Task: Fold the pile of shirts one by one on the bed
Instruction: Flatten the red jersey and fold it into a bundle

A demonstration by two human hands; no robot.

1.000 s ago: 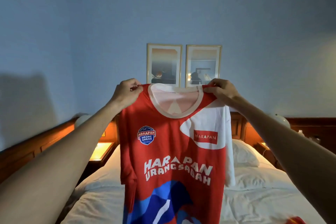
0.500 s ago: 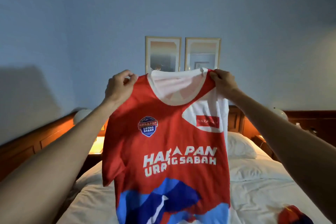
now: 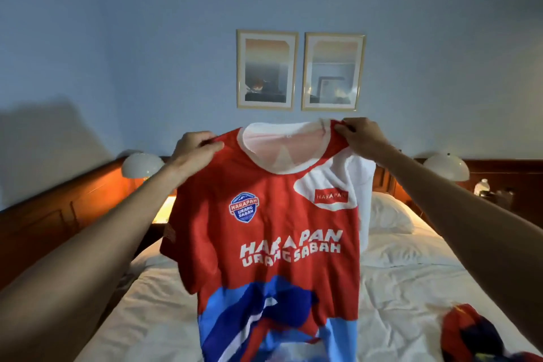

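Observation:
A red, white and blue shirt [image 3: 273, 232] with white lettering hangs in the air over the bed [image 3: 411, 297], its front facing me. My left hand [image 3: 195, 150] pinches its left shoulder seam. My right hand [image 3: 363, 135] pinches the right shoulder beside the white collar. The hem reaches the bottom edge of the view. A bundle of more shirts [image 3: 476, 335], red and dark blue, lies crumpled on the white sheet at the lower right.
A white pillow [image 3: 388, 211] lies at the head of the bed against the wooden headboard. Dome lamps [image 3: 141, 164] stand on both sides. A water bottle [image 3: 481, 186] sits on the right nightstand. Two framed pictures [image 3: 299, 70] hang on the wall.
The shirt has dropped lower and spread wider between my hands. The view has tilted down, showing more of the bed and the shirt bundle at the lower right.

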